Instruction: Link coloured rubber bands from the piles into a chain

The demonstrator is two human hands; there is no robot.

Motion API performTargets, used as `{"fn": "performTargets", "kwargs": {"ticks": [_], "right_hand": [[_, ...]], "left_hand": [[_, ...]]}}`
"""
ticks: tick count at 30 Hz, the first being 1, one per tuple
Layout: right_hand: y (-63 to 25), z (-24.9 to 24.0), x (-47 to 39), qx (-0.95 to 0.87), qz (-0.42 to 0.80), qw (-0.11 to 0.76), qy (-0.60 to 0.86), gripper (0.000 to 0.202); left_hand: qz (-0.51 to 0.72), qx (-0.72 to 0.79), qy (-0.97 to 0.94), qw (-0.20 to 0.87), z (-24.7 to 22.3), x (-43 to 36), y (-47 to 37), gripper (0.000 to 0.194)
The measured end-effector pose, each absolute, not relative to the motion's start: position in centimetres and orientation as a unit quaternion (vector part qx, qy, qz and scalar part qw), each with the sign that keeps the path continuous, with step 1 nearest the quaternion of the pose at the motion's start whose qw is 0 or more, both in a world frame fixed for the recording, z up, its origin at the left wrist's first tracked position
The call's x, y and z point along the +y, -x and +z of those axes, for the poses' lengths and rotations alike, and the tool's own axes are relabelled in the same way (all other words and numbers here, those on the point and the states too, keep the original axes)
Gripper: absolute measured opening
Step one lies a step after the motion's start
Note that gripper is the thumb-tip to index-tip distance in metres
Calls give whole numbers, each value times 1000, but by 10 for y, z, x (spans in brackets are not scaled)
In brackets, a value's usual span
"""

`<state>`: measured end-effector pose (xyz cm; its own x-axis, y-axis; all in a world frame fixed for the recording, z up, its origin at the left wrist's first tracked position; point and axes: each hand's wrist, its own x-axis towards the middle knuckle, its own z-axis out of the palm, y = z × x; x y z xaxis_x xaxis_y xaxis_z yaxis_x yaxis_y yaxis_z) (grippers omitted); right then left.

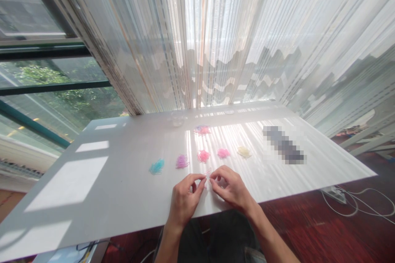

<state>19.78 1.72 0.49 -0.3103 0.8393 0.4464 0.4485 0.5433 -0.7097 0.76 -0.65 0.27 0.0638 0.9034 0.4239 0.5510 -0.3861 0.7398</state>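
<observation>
My left hand (184, 196) is closed in a pinch, thumb against index finger, above the near edge of the white table (132, 201). Facing it, fingertips almost meeting, my right hand (232, 187) makes a similar pinch; what either holds is too small to make out. A few thin pink pieces (207, 171) lie just beyond the fingertips. Farther off, small thin loop-like pieces form a row of piles: a turquoise pile (157, 166), a purple pile (182, 161), a coral-pink pile (203, 156), a pink pile (224, 153) and a pale yellow pile (244, 152).
Behind the row lies a mixed-colour pile (203, 130). A clear container (178, 119) stands near the table's back edge. To the right is a dark, pixelated object (285, 146). Striped sheer curtains (216, 49) hang behind, and white cables (354, 203) lie on the floor at right.
</observation>
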Motion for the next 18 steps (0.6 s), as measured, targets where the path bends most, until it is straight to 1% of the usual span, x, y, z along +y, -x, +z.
{"fn": "performTargets", "kwargs": {"ticks": [18], "right_hand": [[-198, 6, 17, -765, 231, 422, 428, 9]], "left_hand": [[443, 506, -706, 220, -1, -6, -7, 13]]}}
